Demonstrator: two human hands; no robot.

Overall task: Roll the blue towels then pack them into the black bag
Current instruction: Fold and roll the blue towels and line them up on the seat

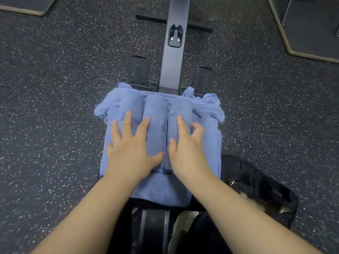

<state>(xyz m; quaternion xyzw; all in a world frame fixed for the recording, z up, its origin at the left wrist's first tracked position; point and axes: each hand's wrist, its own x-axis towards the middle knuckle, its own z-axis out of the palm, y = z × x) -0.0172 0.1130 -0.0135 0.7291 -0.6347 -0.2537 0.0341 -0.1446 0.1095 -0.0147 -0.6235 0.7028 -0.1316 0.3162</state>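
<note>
Your left hand (133, 143) lies flat, fingers spread, on rolled blue towels (156, 118); your right hand (185, 143) lies loose-fingered there too, your forearm half-hiding the black bag (256, 182).

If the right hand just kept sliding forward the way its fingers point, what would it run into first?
The right hand already rests on a rolled blue towel. Going straight on, it would travel along that roll, then probably reach the dark footrest of the machine beyond; depth is hard to judge.

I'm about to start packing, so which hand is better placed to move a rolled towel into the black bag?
Probably the right hand: it rests on the right-most rolled towel, and the black bag lies on that same side.
</note>
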